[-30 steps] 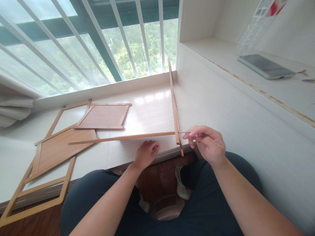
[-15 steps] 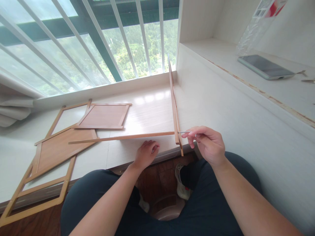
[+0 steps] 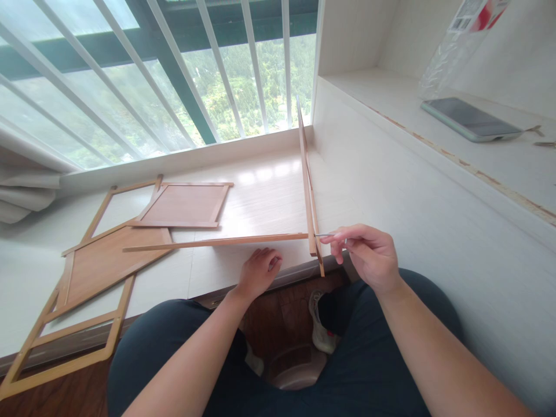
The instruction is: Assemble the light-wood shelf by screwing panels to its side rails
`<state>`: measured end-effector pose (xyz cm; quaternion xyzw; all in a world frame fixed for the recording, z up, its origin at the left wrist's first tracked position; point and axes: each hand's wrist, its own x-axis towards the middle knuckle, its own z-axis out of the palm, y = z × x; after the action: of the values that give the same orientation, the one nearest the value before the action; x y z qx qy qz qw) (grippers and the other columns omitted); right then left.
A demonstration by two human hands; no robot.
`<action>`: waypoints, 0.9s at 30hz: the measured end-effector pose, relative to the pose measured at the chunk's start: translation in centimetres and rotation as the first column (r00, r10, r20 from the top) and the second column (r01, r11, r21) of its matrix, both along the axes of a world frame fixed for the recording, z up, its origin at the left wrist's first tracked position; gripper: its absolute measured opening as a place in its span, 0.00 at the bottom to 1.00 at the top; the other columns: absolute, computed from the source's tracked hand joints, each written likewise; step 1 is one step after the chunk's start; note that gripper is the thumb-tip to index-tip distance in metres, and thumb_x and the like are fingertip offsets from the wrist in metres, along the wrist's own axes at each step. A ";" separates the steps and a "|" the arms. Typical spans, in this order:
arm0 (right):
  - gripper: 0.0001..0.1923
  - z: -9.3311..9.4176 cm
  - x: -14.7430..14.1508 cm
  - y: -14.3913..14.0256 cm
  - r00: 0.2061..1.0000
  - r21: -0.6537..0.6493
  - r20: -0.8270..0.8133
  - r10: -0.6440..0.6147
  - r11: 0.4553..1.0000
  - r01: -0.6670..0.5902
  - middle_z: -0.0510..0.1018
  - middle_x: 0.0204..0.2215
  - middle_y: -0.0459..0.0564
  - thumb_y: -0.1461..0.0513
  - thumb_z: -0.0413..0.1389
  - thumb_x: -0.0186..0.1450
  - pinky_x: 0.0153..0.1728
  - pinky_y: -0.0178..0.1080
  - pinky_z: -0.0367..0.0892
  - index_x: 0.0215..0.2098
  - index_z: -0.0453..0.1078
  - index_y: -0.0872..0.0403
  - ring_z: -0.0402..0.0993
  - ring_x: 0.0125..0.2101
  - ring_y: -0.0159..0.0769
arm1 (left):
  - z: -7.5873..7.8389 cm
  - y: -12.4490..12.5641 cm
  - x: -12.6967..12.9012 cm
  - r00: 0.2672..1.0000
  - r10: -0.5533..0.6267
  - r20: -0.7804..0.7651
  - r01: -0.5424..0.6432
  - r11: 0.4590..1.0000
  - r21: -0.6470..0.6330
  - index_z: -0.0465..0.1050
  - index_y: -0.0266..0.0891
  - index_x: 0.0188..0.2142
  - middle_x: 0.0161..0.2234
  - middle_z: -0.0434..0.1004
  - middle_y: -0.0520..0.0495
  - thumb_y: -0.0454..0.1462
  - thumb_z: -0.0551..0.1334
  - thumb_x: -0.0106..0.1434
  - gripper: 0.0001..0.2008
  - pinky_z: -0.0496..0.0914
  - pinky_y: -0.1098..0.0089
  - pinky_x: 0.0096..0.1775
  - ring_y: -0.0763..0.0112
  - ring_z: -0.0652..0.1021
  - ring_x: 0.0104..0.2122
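Your right hand pinches a thin metal rod between thumb and fingers; its grip end is hidden in them, and where its tip meets the upright wooden piece is too small to make out. That piece shows nearly edge-on, as does the wooden board meeting it near its lower end. Your left hand curls loosely just beside the board; you can't tell whether it holds anything. Two flat panels overlap at left, covering the middle of one open frame. On the ledge are one phone and one bottle, cut off above.
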<state>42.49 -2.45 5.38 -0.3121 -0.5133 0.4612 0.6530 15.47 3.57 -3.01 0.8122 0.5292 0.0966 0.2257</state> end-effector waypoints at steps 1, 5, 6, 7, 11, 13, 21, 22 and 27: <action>0.10 0.0 0.1 0.0 1.000 -0.002 0.004 0.010 1.000 -0.010 0.89 0.42 0.54 0.63 0.61 0.73 0.25 0.39 0.72 0.44 0.86 0.48 0.78 0.29 0.37 | 0.0 0.0 0.0 1.000 -0.001 0.000 0.001 1.000 0.000 0.79 0.44 0.42 0.38 0.81 0.49 0.39 0.60 0.73 0.09 0.70 0.63 0.47 0.60 0.78 0.45; 0.08 -0.2 0.5 0.0 0.999 -0.017 0.030 0.033 0.999 -0.033 0.89 0.42 0.55 0.62 0.63 0.72 0.26 0.39 0.74 0.45 0.86 0.48 0.79 0.31 0.38 | 0.0 0.0 -0.1 1.000 -0.005 0.000 0.005 1.000 0.000 0.79 0.45 0.42 0.39 0.81 0.48 0.40 0.59 0.73 0.09 0.70 0.62 0.47 0.61 0.77 0.45; 0.08 -0.2 0.6 0.0 0.999 -0.019 0.037 0.034 0.999 -0.033 0.89 0.43 0.55 0.62 0.64 0.72 0.26 0.40 0.74 0.45 0.86 0.47 0.80 0.31 0.38 | 0.0 0.0 -0.1 1.000 -0.005 0.000 0.005 1.000 0.000 0.79 0.45 0.42 0.39 0.81 0.48 0.40 0.59 0.73 0.09 0.70 0.63 0.47 0.61 0.77 0.45; 0.08 -0.1 0.7 0.1 0.998 -0.019 0.045 0.037 0.999 -0.036 0.89 0.43 0.55 0.62 0.63 0.72 0.27 0.40 0.74 0.45 0.86 0.47 0.80 0.31 0.38 | -0.1 0.0 -0.2 1.000 -0.005 0.001 0.005 1.000 0.001 0.79 0.45 0.42 0.39 0.81 0.48 0.40 0.59 0.74 0.09 0.70 0.63 0.47 0.61 0.77 0.45; 0.08 0.2 0.7 0.0 0.997 -0.023 0.065 0.044 0.999 -0.042 0.89 0.44 0.55 0.61 0.63 0.73 0.27 0.40 0.75 0.46 0.86 0.47 0.80 0.32 0.39 | -0.2 0.0 -0.2 1.000 -0.001 0.002 0.001 1.000 0.006 0.79 0.45 0.42 0.39 0.81 0.48 0.40 0.59 0.74 0.09 0.70 0.63 0.47 0.60 0.78 0.45; 0.07 0.3 0.7 -0.1 0.997 -0.032 0.074 0.036 0.999 -0.034 0.89 0.44 0.55 0.60 0.64 0.72 0.26 0.41 0.75 0.45 0.86 0.47 0.80 0.31 0.39 | -0.2 0.0 -0.2 1.000 0.000 0.002 0.000 1.000 0.008 0.79 0.45 0.42 0.39 0.81 0.48 0.40 0.60 0.74 0.09 0.70 0.63 0.47 0.60 0.78 0.45; 0.10 0.1 1.1 0.0 0.989 0.010 0.144 0.028 1.000 -0.029 0.89 0.45 0.54 0.62 0.62 0.74 0.27 0.40 0.76 0.47 0.86 0.46 0.81 0.32 0.37 | 0.1 -0.1 -0.1 1.000 0.001 0.004 -0.001 1.000 -0.003 0.79 0.45 0.42 0.38 0.81 0.49 0.40 0.60 0.73 0.08 0.70 0.63 0.46 0.60 0.78 0.45; 0.10 0.1 1.2 0.0 0.989 0.014 0.145 0.030 0.999 -0.032 0.89 0.45 0.53 0.62 0.61 0.74 0.27 0.40 0.76 0.48 0.85 0.46 0.81 0.32 0.37 | 0.1 -0.1 -0.1 1.000 0.001 0.004 -0.001 1.000 -0.004 0.79 0.45 0.42 0.38 0.81 0.49 0.40 0.60 0.73 0.08 0.69 0.63 0.46 0.60 0.78 0.45; 0.09 0.2 1.1 0.0 0.991 0.001 0.128 0.031 1.000 -0.031 0.89 0.45 0.54 0.61 0.62 0.74 0.26 0.40 0.76 0.47 0.86 0.46 0.81 0.32 0.38 | -0.1 -0.1 -0.1 1.000 -0.004 0.005 0.004 1.000 0.002 0.80 0.45 0.42 0.38 0.81 0.48 0.40 0.60 0.73 0.09 0.70 0.63 0.46 0.60 0.78 0.45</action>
<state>43.59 -2.44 5.55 -0.3323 -0.5596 0.4496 0.6118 15.34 3.50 -3.08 0.8133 0.5269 0.0986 0.2262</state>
